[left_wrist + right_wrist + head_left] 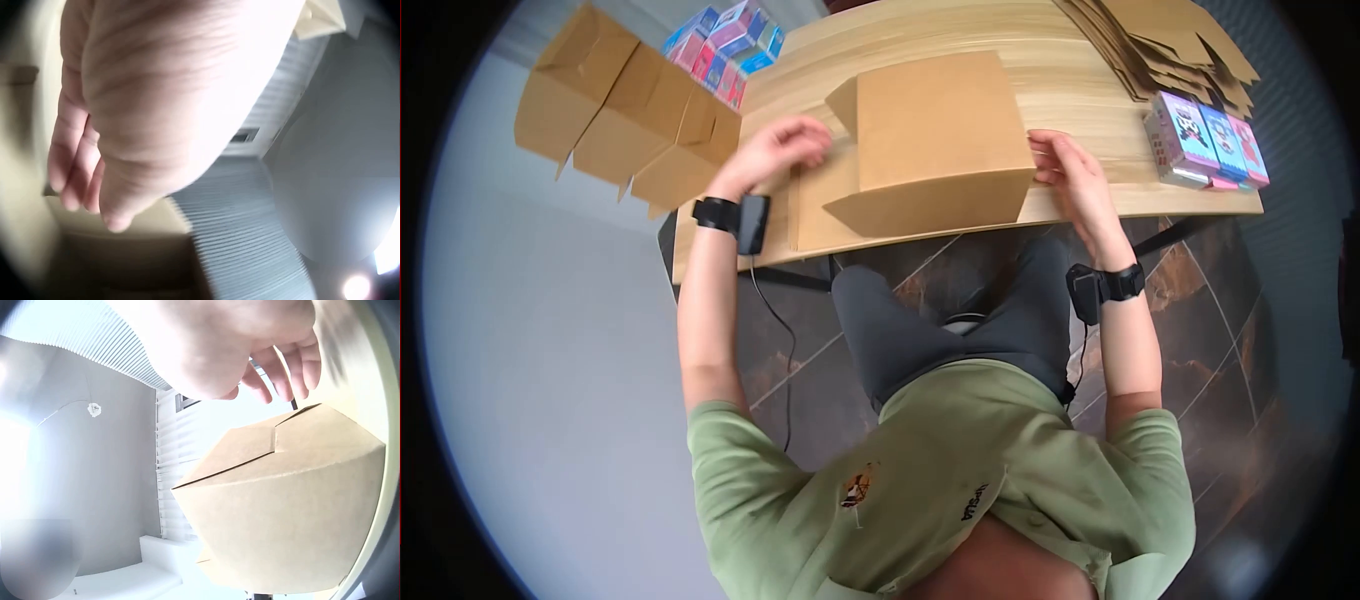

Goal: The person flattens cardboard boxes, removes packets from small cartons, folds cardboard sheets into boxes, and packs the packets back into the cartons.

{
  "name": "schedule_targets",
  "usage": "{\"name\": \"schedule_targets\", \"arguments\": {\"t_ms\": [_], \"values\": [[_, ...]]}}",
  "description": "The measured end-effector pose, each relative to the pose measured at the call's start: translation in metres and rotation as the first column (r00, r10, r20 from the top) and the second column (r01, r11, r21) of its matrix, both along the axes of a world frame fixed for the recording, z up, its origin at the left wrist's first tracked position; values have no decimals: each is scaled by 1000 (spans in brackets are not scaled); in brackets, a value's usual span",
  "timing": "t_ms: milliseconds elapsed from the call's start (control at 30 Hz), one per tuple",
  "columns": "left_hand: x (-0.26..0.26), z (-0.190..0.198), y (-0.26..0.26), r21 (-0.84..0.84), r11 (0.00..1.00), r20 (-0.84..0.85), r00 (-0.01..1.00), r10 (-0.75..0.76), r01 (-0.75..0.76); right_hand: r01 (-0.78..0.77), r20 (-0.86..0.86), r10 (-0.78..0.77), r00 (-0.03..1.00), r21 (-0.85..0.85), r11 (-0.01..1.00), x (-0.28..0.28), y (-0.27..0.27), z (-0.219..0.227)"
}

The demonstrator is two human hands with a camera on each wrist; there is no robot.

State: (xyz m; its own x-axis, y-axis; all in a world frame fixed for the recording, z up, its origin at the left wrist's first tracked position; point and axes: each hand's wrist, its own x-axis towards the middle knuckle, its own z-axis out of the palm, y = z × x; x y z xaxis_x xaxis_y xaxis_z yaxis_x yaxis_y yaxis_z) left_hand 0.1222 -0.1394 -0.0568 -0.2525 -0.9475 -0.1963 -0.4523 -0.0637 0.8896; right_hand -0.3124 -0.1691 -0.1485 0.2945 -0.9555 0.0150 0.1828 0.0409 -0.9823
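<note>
A brown cardboard box (pixel 940 130) lies on its side in the middle of the wooden table (pixel 1060 80), with a flat flap (pixel 820 205) spread out to its left. My left hand (pixel 780 150) rests on that flap beside the box, fingers loosely curled and holding nothing. The left wrist view shows these fingers (pixel 81 181) bent over pale cardboard. My right hand (pixel 1060 165) touches the box's right end with its fingertips. In the right wrist view, this hand (pixel 281 369) hovers at the top edge of the box (pixel 294 506), whose flaps are folded shut.
A stack of flat cardboard blanks (pixel 1170 40) lies at the back right. Small colourful packs (pixel 1205 145) stand near the table's right edge, and more of them (pixel 725 45) at the back left. Several open brown boxes (pixel 615 110) sit beyond the left edge.
</note>
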Motion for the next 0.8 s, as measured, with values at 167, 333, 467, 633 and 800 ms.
{"name": "schedule_targets", "arguments": {"t_ms": [167,333,467,633,800], "values": [[-86,-44,0,-135,969,113,975,-192,207,-43,157,31,987,72,996,14,-7,-9],[-108,-93,-16,141,987,-13,997,-79,80,2,237,-35,971,135,991,20,-11,-13],[-137,-73,1,387,918,-283,937,206,-85,-112,117,86,989,242,964,31,13,18],[-147,-81,-2,334,940,-262,951,167,-73,135,233,-185,955,214,968,13,-12,-12],[-163,-83,-13,225,973,-164,982,93,-54,305,466,-350,813,170,937,16,-10,-25]]}}
